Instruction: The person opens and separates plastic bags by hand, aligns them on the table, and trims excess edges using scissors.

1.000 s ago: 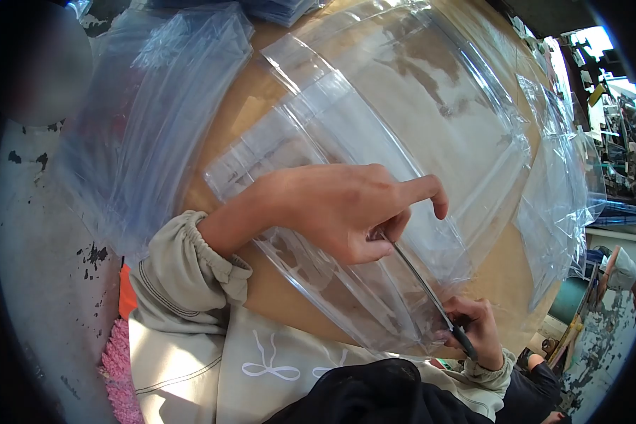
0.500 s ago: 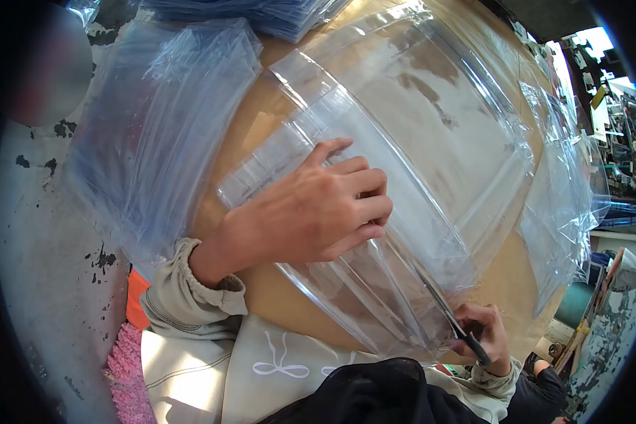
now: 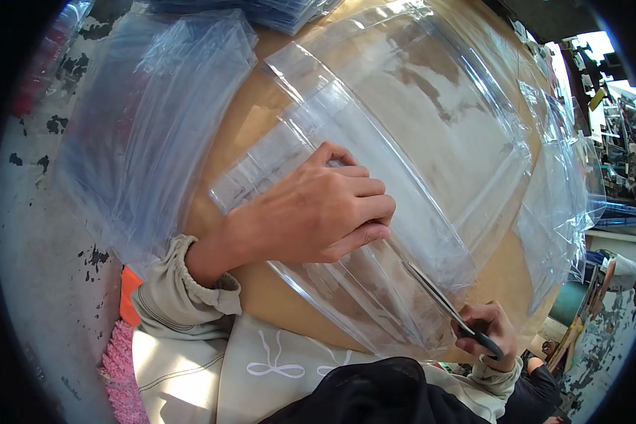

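Curled fingers of my left hand (image 3: 332, 208) press and pinch at a clear plastic sheet (image 3: 374, 152) with a folded strip along its near side. In my right hand (image 3: 493, 332), at the lower right, is a pair of scissors (image 3: 439, 300) with black handles and long metal blades. The blades point up and left over the plastic, toward my left hand, and lie along a fold of it. Glare on the film hides exactly where the blade tips meet it. My left fingertips are partly hidden behind the hand.
A stack of bluish clear plastic sheets (image 3: 155, 127) lies at left, another stack (image 3: 261, 10) at the top. Crumpled clear film (image 3: 558, 191) lies at right. The brown work surface (image 3: 268, 300) shows underneath. Beyond the right edge, another person's dark sleeve (image 3: 540, 385) shows.
The scissors have shifted slightly up and left relative to the plastic, and their black handle shows more. My left thumb and index finger are more bent; the hand stays in place.
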`<state>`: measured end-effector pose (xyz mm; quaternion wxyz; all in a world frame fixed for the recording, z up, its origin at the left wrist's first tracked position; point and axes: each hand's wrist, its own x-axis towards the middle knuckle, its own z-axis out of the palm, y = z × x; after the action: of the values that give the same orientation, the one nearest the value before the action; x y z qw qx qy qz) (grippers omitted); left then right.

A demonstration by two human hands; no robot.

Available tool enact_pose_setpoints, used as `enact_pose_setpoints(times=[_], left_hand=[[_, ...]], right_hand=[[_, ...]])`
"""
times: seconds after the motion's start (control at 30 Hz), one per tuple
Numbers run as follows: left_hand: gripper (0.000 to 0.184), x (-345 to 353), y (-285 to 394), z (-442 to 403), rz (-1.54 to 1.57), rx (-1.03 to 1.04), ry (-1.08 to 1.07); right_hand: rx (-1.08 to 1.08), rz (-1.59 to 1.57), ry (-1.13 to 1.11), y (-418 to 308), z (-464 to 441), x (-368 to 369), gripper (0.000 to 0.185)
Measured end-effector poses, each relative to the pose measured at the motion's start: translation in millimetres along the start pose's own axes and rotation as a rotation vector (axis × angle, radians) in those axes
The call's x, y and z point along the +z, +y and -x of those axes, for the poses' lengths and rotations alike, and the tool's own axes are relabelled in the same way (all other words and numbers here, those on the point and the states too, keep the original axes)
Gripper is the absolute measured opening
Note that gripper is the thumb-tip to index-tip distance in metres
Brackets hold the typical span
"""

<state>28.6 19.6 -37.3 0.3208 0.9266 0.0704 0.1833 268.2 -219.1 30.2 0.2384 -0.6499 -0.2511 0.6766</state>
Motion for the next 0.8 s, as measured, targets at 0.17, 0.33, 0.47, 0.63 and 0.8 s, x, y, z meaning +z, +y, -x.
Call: enact_pose_setpoints(times=[0.17,0.33,0.47,0.63,0.8], left_hand=[[0.014,0.8,0.1,0.1,0.042,-0.014,-0.022],[0.015,2.0,0.6,0.2,0.054,-0.025,-0.021],[0.016,4.6,0.4,0.3,0.044,-0.023,-0.020],[0.016,5.6,0.6,1.2,0.050,-0.030,-0.027],[0.016,5.1,0.3,2.0,0.083,-0.048,-0.008]], right_hand=[[0.037,-0.032,-0.015,-0.8,-2.2,-1.6,0.026],[-0.003,0.015,-0.006,0.3,-4.7,-0.3,0.025],[-0.153,0.155,-0.081,0.1,-15.1,3.3,0.013],[-0.225,0.231,-0.039,9.3,-22.5,6.1,0.022],[-0.252,0.186,-0.003,14.9,-26.0,11.7,0.027]])
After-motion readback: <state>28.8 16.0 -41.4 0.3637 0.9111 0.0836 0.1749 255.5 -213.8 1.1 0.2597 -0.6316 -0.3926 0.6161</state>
